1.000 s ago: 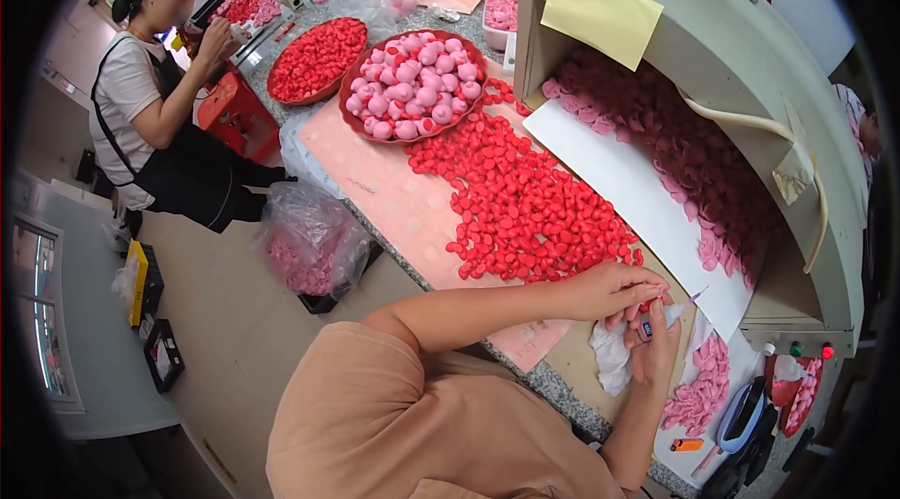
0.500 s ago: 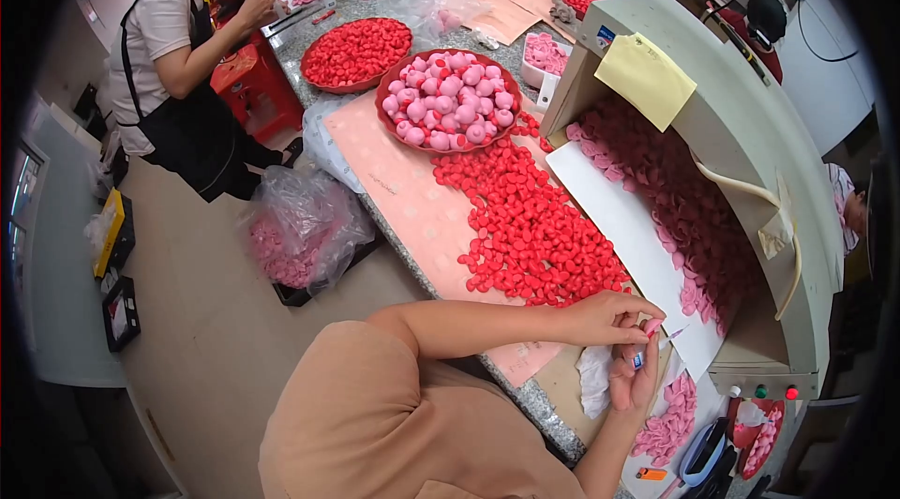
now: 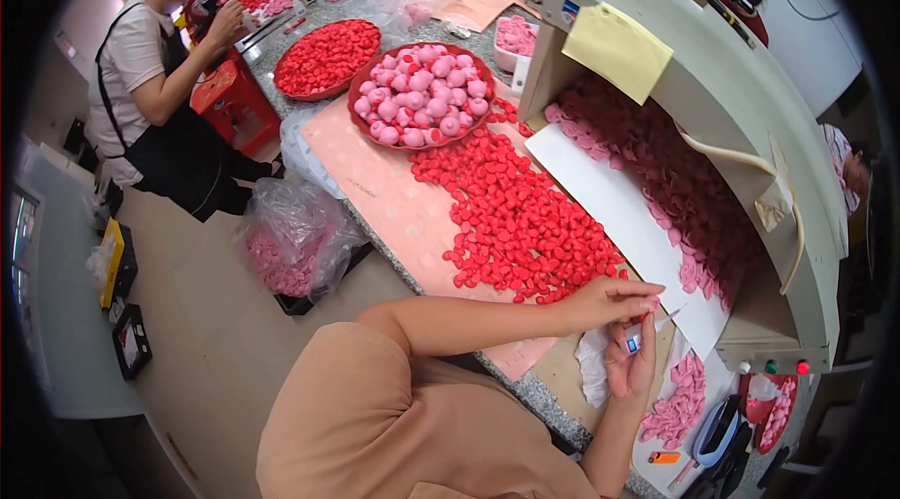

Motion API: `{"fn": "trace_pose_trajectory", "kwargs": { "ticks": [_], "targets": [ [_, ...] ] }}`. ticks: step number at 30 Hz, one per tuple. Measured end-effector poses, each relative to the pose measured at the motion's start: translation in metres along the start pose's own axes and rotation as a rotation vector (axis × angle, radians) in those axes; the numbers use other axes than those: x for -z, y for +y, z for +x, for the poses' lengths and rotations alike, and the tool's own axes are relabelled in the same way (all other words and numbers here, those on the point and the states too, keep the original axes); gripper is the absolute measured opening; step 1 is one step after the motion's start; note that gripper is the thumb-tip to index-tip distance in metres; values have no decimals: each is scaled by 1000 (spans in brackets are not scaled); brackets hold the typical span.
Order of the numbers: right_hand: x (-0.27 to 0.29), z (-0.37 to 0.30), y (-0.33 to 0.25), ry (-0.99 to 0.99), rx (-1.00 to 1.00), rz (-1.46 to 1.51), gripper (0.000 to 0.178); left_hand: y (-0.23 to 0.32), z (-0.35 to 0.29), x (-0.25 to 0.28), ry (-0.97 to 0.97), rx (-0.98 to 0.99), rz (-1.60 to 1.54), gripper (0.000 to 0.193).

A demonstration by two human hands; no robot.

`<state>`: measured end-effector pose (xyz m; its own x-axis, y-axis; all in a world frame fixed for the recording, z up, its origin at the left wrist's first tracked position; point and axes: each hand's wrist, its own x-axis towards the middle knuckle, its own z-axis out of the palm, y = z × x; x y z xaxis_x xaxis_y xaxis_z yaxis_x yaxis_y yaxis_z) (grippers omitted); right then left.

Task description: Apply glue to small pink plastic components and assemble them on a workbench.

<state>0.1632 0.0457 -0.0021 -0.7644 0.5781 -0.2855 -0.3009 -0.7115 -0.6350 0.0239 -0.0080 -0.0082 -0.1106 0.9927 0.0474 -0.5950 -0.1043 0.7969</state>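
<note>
My two hands meet beside the front edge of a white board. My left hand (image 3: 605,305) reaches across from the left, its fingertips pinched on a small pink and red piece (image 3: 649,305). Just below it, my right hand (image 3: 633,368) is closed around a small clear bottle (image 3: 633,343) with a blue label. A thin nozzle points from the bottle toward the white board. Loose red bean-like pieces (image 3: 525,227) lie heaped beyond my left hand. Flat pink petal-like pieces (image 3: 677,400) are piled nearer, to the right of my right wrist.
A grey hooded machine (image 3: 750,133) arches over pink pieces on a white board (image 3: 600,204). Red trays hold pink-red balls (image 3: 422,96) and red pieces (image 3: 328,58). An orange lighter (image 3: 665,458) lies at lower right. At far left stands a co-worker (image 3: 159,77) in a black apron.
The whole view has shifted slightly, so the table things sit further left and up. My left fingers have straightened somewhat over the piece; both hands stay together.
</note>
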Motion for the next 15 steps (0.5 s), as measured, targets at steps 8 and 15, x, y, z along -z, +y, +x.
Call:
{"fn": "trace_pose_trajectory", "kwargs": {
  "ticks": [8, 15],
  "targets": [
    [-13, 0, -34, 278, 175, -742, 23, 32, 2, 22, 145, 56, -473, 45],
    [0, -12, -47, 272, 399, -770, 18, 25, 6, 22, 139, 202, -428, 45]
  ]
}}
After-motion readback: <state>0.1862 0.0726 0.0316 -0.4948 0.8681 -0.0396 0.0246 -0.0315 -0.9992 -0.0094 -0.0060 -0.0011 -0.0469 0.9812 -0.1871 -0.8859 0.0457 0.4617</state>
